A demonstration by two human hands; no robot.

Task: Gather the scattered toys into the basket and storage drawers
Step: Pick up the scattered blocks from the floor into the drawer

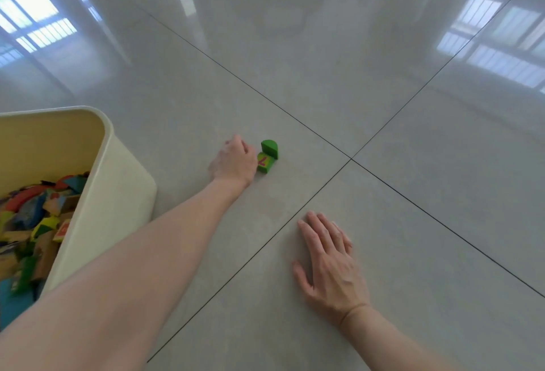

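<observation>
left hand (236, 161) at green blocks (267, 155); right hand (330, 264) flat on floor (413, 193).

Bright diffuse daylight, window glare on the glossy floor (295, 90) at upper left and right, soft shadows, wide-angle edge bowing, mild haze.

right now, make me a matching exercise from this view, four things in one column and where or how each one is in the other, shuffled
Things:
1. left hand
2. right hand
3. cream basket
4. green half-round block

States:
A. holds a heap of coloured blocks
B. flat on the floor tile, fingers straight
C. on the floor beside the green number block
D. reaching out at the green number block

Pairs: 1-D, 2-B, 3-A, 4-C
</observation>
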